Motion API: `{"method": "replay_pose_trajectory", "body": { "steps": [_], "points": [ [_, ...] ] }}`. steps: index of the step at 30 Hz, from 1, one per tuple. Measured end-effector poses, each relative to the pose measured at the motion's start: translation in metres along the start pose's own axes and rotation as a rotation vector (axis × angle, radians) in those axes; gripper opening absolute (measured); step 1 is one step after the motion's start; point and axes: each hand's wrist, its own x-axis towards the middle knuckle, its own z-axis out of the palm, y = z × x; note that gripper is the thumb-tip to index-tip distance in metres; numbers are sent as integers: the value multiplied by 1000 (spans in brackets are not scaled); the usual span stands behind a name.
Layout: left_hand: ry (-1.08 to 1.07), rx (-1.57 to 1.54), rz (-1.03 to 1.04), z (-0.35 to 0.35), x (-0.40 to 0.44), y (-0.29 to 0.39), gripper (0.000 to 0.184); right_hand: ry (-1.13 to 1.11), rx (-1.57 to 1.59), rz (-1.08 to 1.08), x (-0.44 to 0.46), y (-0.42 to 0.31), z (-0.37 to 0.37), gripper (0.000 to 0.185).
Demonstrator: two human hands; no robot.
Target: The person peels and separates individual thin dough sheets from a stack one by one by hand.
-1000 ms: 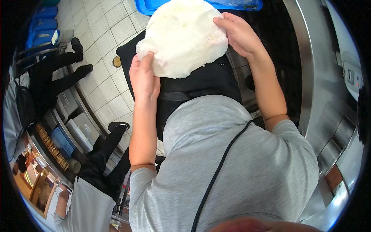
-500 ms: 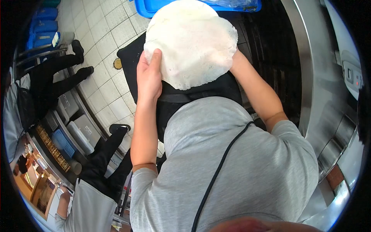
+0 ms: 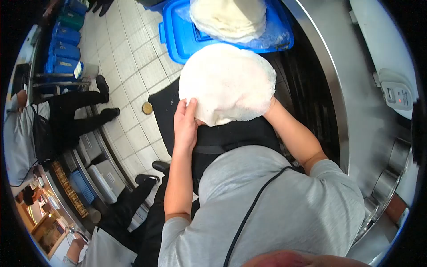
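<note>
A pale, thin round dough sheet with ragged edges is held up in front of my body. My left hand grips its lower left edge, thumb on top and fingers underneath. At the right edge is my right hand, mostly hidden behind the sheet and supporting it from below. The near edge of the sheet sags in a fold. Just beyond it, a stack of similar dough sheets lies on clear plastic over a blue lid.
A steel counter edge runs along my right, with a white device beyond it. At left are co-workers, one in black trousers, beside shelving with blue bins. A floor drain shows in the white tiles.
My view has tilted up, so the stack on the blue lid now shows. The sheet stays in both hands, its near edge now folded more.
</note>
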Motion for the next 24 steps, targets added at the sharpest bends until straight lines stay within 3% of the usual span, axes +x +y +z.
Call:
{"method": "replay_pose_trajectory", "body": {
  "steps": [12, 14, 16, 17, 19, 21, 24],
  "points": [
    [36, 70, -36, 1, 0, 16, 42, 123, 169, -251, 220, -166, -6, 69],
    [38, 81, -32, 2, -1, 18, 42, 151, -50, -326, 238, -170, -30, 71],
    [44, 56, -48, 3, -4, 19, 38, 158, -667, -513, 243, -163, -70, 72],
    [43, 56, -48, 2, -5, 19, 38, 175, -611, -465, 239, -158, -77, 73],
    [42, 59, -76, -1, -5, 18, 37, 438, 464, -166, 209, -166, -21, 79],
    [39, 64, -73, -2, -4, 15, 38, 402, 479, -128, 209, -168, -21, 81],
    [39, 94, -76, -2, -3, 14, 38, 592, 274, -202, 210, -167, -7, 78]
  ]
}}
